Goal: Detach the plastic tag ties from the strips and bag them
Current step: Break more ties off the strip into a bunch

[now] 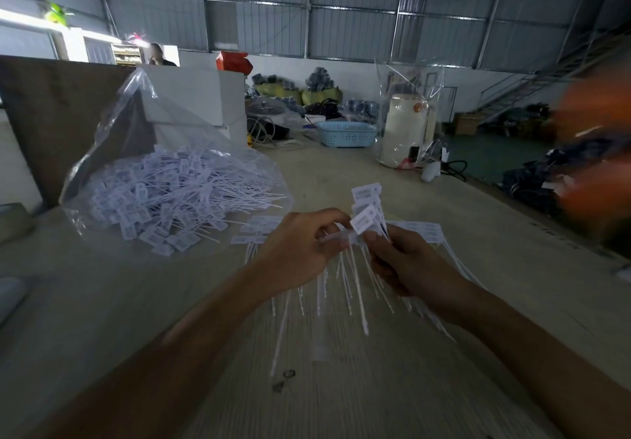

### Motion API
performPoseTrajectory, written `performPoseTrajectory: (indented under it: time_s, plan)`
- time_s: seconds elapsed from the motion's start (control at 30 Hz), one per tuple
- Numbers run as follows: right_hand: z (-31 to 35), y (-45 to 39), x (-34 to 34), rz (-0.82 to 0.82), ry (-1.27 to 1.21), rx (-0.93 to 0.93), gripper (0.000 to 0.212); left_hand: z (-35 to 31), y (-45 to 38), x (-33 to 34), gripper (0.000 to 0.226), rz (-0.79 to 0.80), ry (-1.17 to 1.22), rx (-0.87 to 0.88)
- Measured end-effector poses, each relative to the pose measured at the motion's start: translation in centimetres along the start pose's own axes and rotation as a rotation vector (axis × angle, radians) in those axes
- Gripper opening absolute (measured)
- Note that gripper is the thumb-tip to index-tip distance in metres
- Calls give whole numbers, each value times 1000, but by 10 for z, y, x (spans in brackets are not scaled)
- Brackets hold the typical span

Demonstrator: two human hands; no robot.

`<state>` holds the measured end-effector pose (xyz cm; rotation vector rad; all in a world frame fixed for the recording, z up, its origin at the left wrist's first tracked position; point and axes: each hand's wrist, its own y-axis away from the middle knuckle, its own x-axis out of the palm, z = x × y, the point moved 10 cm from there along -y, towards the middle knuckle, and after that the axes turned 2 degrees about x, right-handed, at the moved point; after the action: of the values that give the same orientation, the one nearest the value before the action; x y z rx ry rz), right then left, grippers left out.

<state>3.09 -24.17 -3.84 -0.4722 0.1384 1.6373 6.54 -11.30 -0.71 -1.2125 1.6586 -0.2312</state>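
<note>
My left hand (300,244) and my right hand (406,261) meet above the table's middle, both pinching a strip of white plastic tag ties (367,213). Its label heads fan upward between my fingers and its long thin tails hang down toward me. More tie strips (426,230) lie flat on the table under my hands. At the left, a clear plastic bag (136,124) lies open toward me, filled with a heap of loose detached ties (170,196).
The pale wooden table (341,387) drops off along its right edge. A brown board (54,104) stands behind the bag. Farther back are a white box (205,97), a blue basket (346,133) and a white jug in clear wrap (406,131). A person is at the far left.
</note>
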Motion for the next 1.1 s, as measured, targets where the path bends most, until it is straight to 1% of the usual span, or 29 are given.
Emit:
performPoseTrajectory:
  time_s: [0.03,0.13,0.23,0.3,0.4,0.47,0.6,0.73,0.9,1.1]
  plan:
    - [-1,-1,-2,-19,-17,1,31,1,0,-1,18,-6,14,-5]
    - [-2,-3,-9,-69,-113,3,28,1,2,-2,28,-11,27,-10]
    - [-5,-4,-12,-79,-177,21,27,-4,2,-5,29,-37,56,7]
    - [-10,-4,-9,-41,-149,50,29,-9,1,-6,29,-53,70,13]
    - [-12,-3,0,11,-73,70,34,-18,1,-3,31,-32,92,52]
    - [-11,-2,2,14,-71,64,32,-21,2,0,32,-24,97,60]
    - [-6,-2,-2,5,-88,36,34,-24,2,-2,26,-48,109,75]
    - [-9,-2,-8,-56,-95,53,33,-23,1,-6,16,-56,46,94]
    - [-7,-3,-16,-118,-149,44,29,-22,3,-11,23,-57,-77,138]
    - [-10,-4,-17,-131,-191,52,34,-23,4,-7,34,-39,-84,161]
